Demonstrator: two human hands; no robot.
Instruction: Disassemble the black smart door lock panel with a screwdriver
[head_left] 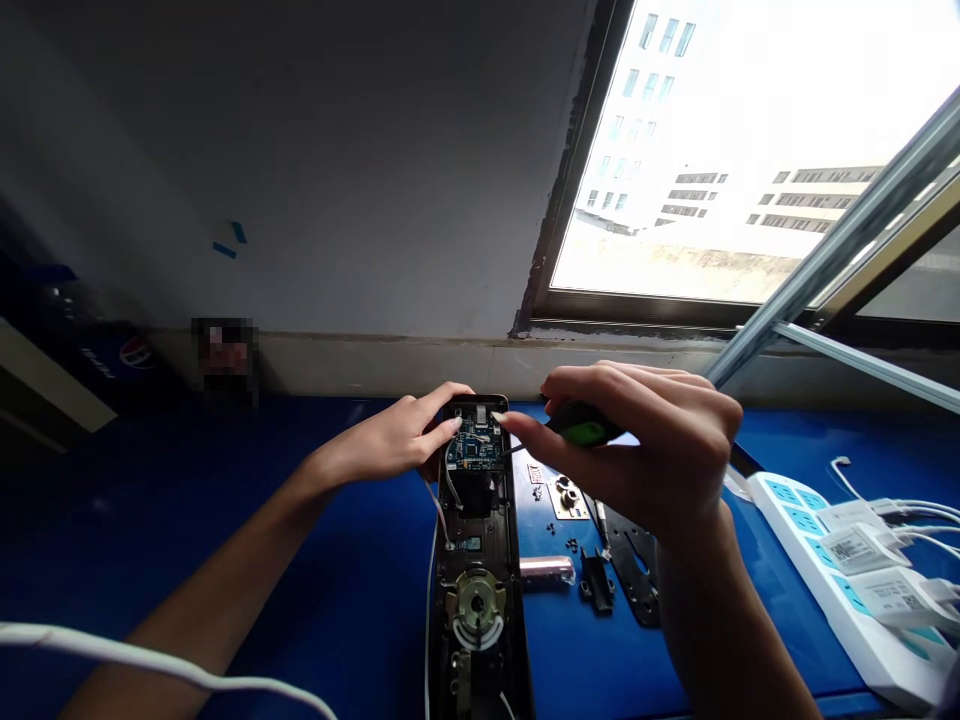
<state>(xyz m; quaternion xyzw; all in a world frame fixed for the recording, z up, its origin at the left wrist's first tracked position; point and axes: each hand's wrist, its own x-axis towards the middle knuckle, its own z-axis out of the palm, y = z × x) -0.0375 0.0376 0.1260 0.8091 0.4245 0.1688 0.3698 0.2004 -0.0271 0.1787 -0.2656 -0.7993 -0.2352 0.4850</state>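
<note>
A long black housing (517, 620) stretches away from me over the blue tabletop, its inside exposed. A blue circuit board (471, 452) sits at its far end, and white wires (450, 480) run down along the left. Closer to me in the housing is a round metal part (477, 600). My left hand (409, 432) grips the housing's far left corner, thumb at the board's edge. My right hand (645, 445) is closed on a screwdriver (589, 425) with a black and green handle. Its shaft points left to the board's right edge; whether the tip touches is unclear.
Right of the housing lie a pink cylinder (547, 571), a black bracket (597, 583), a black plate (637, 580), a square metal piece (568, 498) and small screws (572, 545). A power strip (814, 580) with chargers is farther right. A white cable (150, 655) crosses my left forearm.
</note>
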